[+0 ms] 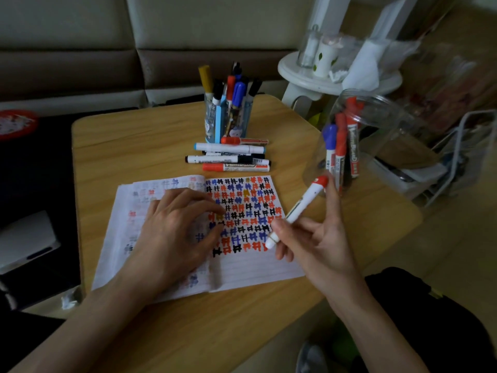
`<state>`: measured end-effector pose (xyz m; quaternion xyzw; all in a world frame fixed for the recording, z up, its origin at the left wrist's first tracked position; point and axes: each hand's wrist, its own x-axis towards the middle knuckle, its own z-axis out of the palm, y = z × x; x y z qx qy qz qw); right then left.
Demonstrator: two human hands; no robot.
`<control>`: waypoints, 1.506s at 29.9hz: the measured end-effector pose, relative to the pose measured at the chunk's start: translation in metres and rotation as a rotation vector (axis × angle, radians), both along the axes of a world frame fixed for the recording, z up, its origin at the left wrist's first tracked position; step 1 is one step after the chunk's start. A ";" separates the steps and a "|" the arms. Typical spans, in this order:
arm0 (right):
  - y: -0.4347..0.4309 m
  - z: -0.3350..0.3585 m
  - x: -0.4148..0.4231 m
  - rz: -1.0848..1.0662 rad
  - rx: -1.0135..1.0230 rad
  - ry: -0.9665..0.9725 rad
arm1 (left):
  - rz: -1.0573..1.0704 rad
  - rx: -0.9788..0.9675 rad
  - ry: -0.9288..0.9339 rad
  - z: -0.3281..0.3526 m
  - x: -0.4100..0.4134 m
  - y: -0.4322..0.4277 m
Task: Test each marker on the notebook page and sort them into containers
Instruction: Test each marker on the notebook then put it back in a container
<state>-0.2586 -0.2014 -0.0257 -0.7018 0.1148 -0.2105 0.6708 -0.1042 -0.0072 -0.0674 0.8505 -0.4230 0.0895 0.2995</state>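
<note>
Left hand (pixel 174 230), centre frame: loosely spread, resting on lined paper notebook (pixel 255 270), probably steadying it for testing. Right hand (pixel 317 246), centre right: pinching white red-capped marker (pixel 298 208).

views: one, head-worn | from: above near edge of the table (pixel 134 135) | faces: forward and down | range: close, notebook (pixel 255 267) mid-frame | lens: wide-angle

Wood, paper, plastic

Matt wood-grain table (pixel 150 141); lined paper notebook (pixel 250 267); clear glossy plastic jar (pixel 387 125); smooth plastic marker (pixel 298 211).
</note>
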 end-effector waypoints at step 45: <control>0.000 -0.002 0.005 0.158 0.064 0.051 | -0.016 0.016 0.043 0.019 -0.007 -0.002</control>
